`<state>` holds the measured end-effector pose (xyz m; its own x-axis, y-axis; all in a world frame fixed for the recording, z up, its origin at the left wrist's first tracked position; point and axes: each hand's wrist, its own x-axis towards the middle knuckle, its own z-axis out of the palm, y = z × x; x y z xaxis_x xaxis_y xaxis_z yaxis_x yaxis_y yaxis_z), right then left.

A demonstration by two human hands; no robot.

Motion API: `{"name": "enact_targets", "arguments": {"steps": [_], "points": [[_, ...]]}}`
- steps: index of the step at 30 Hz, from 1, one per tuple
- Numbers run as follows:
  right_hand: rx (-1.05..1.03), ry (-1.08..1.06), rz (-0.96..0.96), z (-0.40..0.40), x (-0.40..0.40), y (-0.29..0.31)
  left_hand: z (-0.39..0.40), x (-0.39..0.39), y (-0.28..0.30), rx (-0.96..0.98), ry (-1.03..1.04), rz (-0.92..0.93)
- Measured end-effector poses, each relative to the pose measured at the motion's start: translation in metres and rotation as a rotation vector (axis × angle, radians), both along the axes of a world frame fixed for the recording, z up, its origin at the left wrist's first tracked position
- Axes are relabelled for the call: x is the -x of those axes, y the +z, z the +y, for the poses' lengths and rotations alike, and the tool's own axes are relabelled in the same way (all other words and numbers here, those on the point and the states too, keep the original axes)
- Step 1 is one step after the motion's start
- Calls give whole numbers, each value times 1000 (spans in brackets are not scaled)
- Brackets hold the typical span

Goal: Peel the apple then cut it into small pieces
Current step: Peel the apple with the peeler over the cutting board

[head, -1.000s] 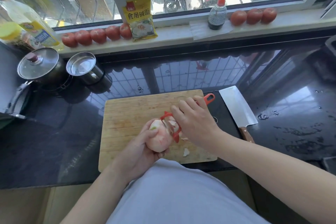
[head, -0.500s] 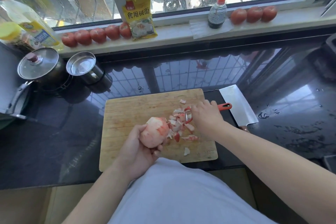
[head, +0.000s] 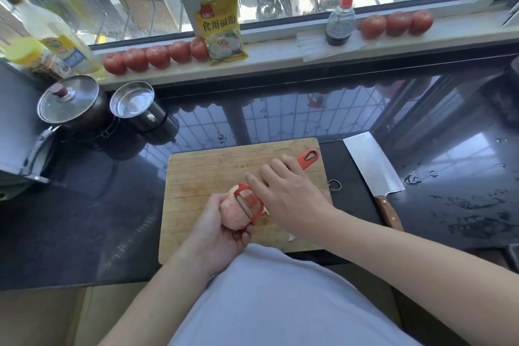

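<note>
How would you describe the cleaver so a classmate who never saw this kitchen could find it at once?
Start at the wooden cutting board on the dark countertop. Just off its right edge lies the cleaver, flat and untouched. Its broad rectangular steel blade and brown wooden handle distinguish it from the red peeler.

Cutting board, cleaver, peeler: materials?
Cutting board: looks like bamboo or light wood, matte, with strip grain and knife marks.
Cleaver: bright metal blade, likely steel, reflective; brown handle looks like wood with pale rivets.
Peeler: red body, probably plastic, smooth; thin grey metal blade across the apple.
</note>
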<state>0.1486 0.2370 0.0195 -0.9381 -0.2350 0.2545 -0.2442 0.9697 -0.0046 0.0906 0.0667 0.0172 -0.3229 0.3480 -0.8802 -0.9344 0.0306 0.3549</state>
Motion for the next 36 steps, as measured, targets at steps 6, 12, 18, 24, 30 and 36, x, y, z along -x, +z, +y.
{"name": "enact_targets", "arguments": {"steps": [6,12,18,24,30,36], "points": [[-3,4,26,7,0,-14,0,-4,0,25,63,37],[-107,-162,-116,23,15,-40,-9,-5,-4,54,113,-8],[-269,-397,-485,57,2,-44,-16,-5,5,-46,139,-25],[56,-336,-466,49,11,-39,-16,-7,6,-98,141,-87],[415,-226,-661,30,-2,4,-14,-5,4,-115,110,-89],[914,-561,-381,1,-17,7,-12,-7,-5,-52,128,-63]]}}
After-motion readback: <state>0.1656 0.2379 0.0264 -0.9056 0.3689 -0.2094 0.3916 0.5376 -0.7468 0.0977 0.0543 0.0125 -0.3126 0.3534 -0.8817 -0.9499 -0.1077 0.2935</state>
